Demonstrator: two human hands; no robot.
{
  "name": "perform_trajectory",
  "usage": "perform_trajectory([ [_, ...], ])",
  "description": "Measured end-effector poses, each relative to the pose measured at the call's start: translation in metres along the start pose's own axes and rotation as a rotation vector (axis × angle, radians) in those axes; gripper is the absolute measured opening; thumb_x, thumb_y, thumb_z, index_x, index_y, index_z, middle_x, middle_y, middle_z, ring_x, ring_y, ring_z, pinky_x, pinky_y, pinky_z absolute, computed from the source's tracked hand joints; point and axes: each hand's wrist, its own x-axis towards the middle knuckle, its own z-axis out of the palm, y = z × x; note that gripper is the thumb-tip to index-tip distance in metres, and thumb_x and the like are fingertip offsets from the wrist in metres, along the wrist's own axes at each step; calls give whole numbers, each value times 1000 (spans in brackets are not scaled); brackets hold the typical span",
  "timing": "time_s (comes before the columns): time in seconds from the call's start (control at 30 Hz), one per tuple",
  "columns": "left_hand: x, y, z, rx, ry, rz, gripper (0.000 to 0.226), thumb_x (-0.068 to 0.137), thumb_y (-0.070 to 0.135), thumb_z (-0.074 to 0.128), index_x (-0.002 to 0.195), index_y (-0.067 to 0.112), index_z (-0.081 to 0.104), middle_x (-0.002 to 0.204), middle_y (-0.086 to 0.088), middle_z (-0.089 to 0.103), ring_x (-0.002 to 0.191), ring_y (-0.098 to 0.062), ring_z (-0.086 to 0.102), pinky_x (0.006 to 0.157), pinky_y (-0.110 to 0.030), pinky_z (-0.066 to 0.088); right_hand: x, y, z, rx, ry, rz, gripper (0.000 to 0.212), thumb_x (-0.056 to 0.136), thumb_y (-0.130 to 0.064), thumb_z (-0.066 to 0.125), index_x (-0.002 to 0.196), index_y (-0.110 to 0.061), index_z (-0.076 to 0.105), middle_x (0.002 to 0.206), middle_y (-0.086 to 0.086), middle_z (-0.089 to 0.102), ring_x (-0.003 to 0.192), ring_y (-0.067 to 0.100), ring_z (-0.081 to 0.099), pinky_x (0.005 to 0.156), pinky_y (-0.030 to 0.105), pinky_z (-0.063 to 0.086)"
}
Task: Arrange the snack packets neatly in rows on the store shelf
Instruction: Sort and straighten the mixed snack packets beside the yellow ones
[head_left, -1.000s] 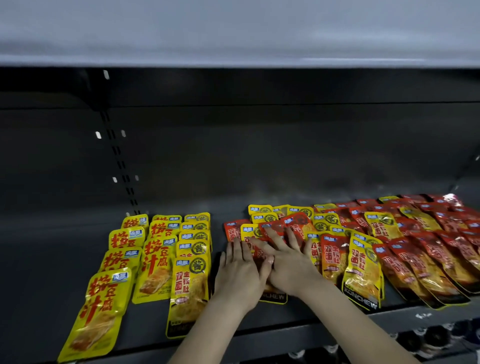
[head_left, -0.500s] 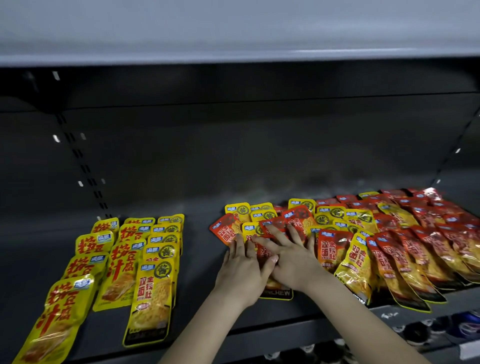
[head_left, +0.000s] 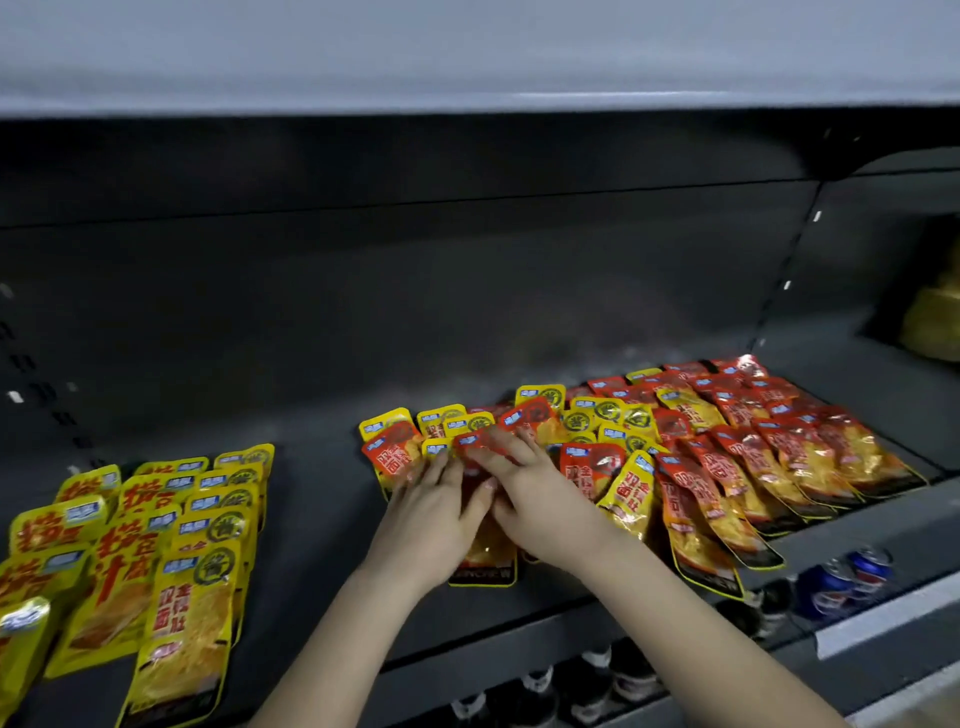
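Observation:
On the dark shelf (head_left: 322, 509), yellow snack packets (head_left: 192, 561) lie in neat rows at the left. A loose heap of red and yellow packets (head_left: 727, 467) covers the right half. My left hand (head_left: 434, 525) and my right hand (head_left: 540, 499) lie side by side, fingers straight, pressing flat on a column of overlapping red and yellow packets (head_left: 485, 558) at the heap's left edge. A red packet (head_left: 392, 452) lies tilted just beyond my left fingertips. The packets under my palms are mostly hidden.
The shelf's back wall (head_left: 415, 291) is dark, and a grey shelf (head_left: 467, 52) hangs overhead. Bottles (head_left: 597, 680) and blue cans (head_left: 847, 577) stand on the lower shelf. Something yellow (head_left: 935, 322) sits in the neighbouring bay at the right.
The view has swung right, so the yellow rows sit further left. Both hands stay pressed on the same packets, and the red packet by my left fingertips has tilted and shifted left.

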Motion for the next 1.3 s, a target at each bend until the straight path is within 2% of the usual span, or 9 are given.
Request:
perform_trajectory([
  [0.07,1,18,1,-25,71,66,55,97,48,27,143,19,32,155,1,25,142,-17,21,117,-36,16,-8,7,-14,41,49,23,54,87,-13,39,140,-24,39,151,7,26,141,30,19,116,42,21],
  [0.17,5,46,3,-116,163,145,44,97,41,38,135,21,45,142,3,42,131,-17,38,109,-32,30,-21,29,-35,9,159,43,51,83,-18,41,134,-21,47,149,10,32,138,34,26,111,48,27],
  [0.33,12,84,18,-221,92,225,41,89,37,57,129,30,49,119,6,56,107,-13,55,92,-28,45,-63,79,-65,-174,112,275,50,93,-38,46,141,-35,33,156,-3,14,145,26,9,117,48,10],
  [0.5,23,112,37,-204,69,237,46,88,37,59,131,30,46,124,1,55,111,-18,54,94,-34,46,-100,107,-59,-160,-67,421,74,81,-70,31,146,-43,8,157,-10,-5,145,24,-5,117,47,2],
  [0.6,28,123,41,-203,76,208,44,90,32,60,131,31,44,118,0,58,104,-19,58,89,-33,49,-104,118,-47,-129,-5,394,84,67,-75,10,145,-43,6,158,-8,-1,145,25,0,116,44,2],
  [0.83,42,116,39,-325,98,87,35,92,19,59,126,21,58,101,7,69,79,-3,59,67,-10,44,-79,142,-40,-110,43,297,84,71,-76,6,146,-40,8,158,-6,3,146,22,0,117,42,2],
  [1.0,45,100,30,-444,210,-16,19,91,9,58,104,17,71,96,9,67,76,6,52,60,3,38,-66,149,-39,-126,10,241,85,70,-77,1,146,-40,4,157,-6,1,145,21,-5,116,40,-2],
  [1.17,39,72,9,-710,394,-150,20,88,7,61,83,26,65,82,13,63,80,-2,59,68,-12,44,-42,141,-54,-153,-47,211,60,93,-58,25,147,-36,9,158,-4,0,145,21,-8,115,44,-6],
  [1.3,19,46,-8,-825,537,-239,22,88,6,60,82,26,63,82,15,63,81,-1,60,67,-9,44,-16,97,-60,-40,94,41,58,91,-57,22,141,-29,35,152,-1,27,144,20,15,116,43,1],
])
